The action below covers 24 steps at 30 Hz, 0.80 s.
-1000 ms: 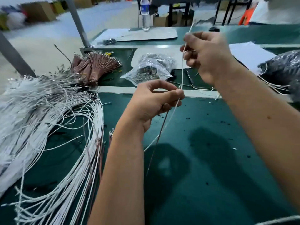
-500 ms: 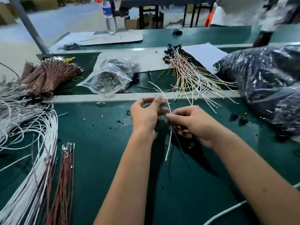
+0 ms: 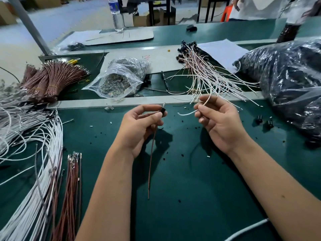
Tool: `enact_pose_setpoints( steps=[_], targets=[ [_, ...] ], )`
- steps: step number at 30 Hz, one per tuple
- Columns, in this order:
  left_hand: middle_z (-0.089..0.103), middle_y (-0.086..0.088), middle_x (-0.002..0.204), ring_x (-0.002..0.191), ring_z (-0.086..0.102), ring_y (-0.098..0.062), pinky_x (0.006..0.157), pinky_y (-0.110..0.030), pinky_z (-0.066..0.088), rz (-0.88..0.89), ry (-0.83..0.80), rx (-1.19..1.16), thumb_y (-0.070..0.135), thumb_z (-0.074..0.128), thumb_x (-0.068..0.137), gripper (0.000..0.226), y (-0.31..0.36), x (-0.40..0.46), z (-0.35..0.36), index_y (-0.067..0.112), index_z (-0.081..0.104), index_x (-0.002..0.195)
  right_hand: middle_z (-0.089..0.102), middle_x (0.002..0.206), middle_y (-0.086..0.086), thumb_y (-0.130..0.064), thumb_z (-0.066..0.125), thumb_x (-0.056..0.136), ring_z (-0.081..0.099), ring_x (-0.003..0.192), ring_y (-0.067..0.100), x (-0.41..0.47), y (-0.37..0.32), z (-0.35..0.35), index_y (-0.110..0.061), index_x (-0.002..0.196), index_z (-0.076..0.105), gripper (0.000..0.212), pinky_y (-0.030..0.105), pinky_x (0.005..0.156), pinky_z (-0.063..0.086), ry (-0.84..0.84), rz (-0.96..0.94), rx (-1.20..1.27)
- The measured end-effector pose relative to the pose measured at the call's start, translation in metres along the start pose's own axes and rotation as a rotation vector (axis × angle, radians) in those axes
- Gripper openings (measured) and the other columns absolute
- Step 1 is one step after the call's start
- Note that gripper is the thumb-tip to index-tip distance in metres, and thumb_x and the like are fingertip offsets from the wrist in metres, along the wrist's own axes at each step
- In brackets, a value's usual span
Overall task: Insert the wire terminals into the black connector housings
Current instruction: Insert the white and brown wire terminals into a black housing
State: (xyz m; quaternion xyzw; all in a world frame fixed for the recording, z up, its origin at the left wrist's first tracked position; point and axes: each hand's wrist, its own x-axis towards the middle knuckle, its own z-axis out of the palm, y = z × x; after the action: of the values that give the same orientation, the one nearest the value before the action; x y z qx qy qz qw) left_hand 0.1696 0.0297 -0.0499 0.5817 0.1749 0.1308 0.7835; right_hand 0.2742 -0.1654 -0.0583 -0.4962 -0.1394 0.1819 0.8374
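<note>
Green bench (image 3: 191,197) (perhaps a workshop)

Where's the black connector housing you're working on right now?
In the head view it sits just left of centre, pinched at the fingertips of the left hand: the black connector housing, with the brown wire hanging below, facing the right hand holding the white wire.

Wire bundles (image 3: 31,136) left, bag (image 3: 286,80) right

Your left hand (image 3: 141,126) covers most of the black connector housing (image 3: 163,111), so whether the brown wire (image 3: 151,162) is seated is unclear. The white wire bundle (image 3: 26,153) runs off the frame's left edge.
</note>
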Motion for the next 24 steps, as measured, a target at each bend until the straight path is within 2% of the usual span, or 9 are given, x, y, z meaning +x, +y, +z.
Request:
enact_pose_setpoints(
  steps=[3,7,10,13,17,20,24],
  targets=[
    [0.077,-0.013,0.099,0.065,0.062,-0.012,0.058,-0.017,0.044,0.094,-0.066,0.015,0.012,0.082,0.068,0.022,0.001,-0.006,0.0,0.017,0.076,0.089,0.072,0.083,0.006,0.006,0.063,0.095,0.069,0.064,0.016,-0.003,0.003,0.002,-0.009,0.1,0.066,0.016,0.02,0.048,0.048,0.094,-0.141,-0.129],
    [0.078,-0.013,0.093,0.062,0.062,-0.01,0.058,-0.016,0.047,0.16,-0.064,0.026,0.009,0.083,0.065,0.024,0.0,-0.006,0.0,0.015,0.074,0.087,0.074,0.081,0.008,-0.005,0.063,0.1,0.074,0.065,0.025,-0.006,0.005,0.006,-0.011,0.097,0.063,0.007,0.023,0.043,0.048,0.137,-0.252,-0.223],
    [0.078,-0.011,0.091,0.062,0.062,-0.01,0.059,-0.017,0.048,0.158,-0.066,0.046,0.003,0.081,0.071,0.019,-0.002,-0.006,0.004,0.016,0.075,0.084,0.074,0.077,0.011,-0.012,0.056,0.105,0.074,0.061,0.026,-0.006,0.005,0.007,-0.014,0.098,0.053,0.008,0.022,0.041,0.048,0.096,-0.22,-0.156],
    [0.077,-0.008,0.095,0.065,0.06,-0.013,0.063,-0.02,0.047,0.147,-0.042,0.057,-0.001,0.074,0.084,0.018,-0.003,-0.004,0.009,0.014,0.074,0.094,0.074,0.076,0.014,-0.015,0.055,0.107,0.074,0.06,0.026,-0.005,0.006,0.006,-0.014,0.101,0.049,0.008,0.022,0.041,0.049,0.08,-0.217,-0.169],
    [0.075,-0.004,0.095,0.066,0.062,-0.015,0.066,-0.024,0.049,0.133,-0.037,0.022,0.0,0.069,0.09,0.019,-0.004,-0.003,0.015,0.012,0.072,0.104,0.074,0.076,0.014,-0.015,0.057,0.106,0.074,0.06,0.03,-0.005,0.009,0.006,-0.012,0.103,0.049,0.009,0.025,0.042,0.05,0.094,-0.265,-0.252],
    [0.072,-0.005,0.094,0.066,0.066,-0.017,0.065,-0.024,0.053,0.143,-0.041,0.017,-0.003,0.066,0.092,0.019,-0.006,-0.003,0.02,0.008,0.071,0.107,0.073,0.078,0.014,-0.013,0.061,0.104,0.074,0.061,0.031,-0.008,0.011,0.008,-0.009,0.107,0.049,0.013,0.029,0.042,0.052,0.119,-0.367,-0.386],
    [0.072,-0.002,0.089,0.065,0.065,-0.016,0.061,-0.023,0.051,0.247,-0.006,0.169,-0.007,0.066,0.091,0.022,-0.008,-0.001,0.024,0.012,0.07,0.103,0.072,0.076,0.004,-0.016,0.064,0.102,0.075,0.061,0.021,-0.013,0.014,0.012,-0.016,0.105,0.049,0.016,0.033,0.041,0.054,0.145,-0.582,-0.611]
  ],
)
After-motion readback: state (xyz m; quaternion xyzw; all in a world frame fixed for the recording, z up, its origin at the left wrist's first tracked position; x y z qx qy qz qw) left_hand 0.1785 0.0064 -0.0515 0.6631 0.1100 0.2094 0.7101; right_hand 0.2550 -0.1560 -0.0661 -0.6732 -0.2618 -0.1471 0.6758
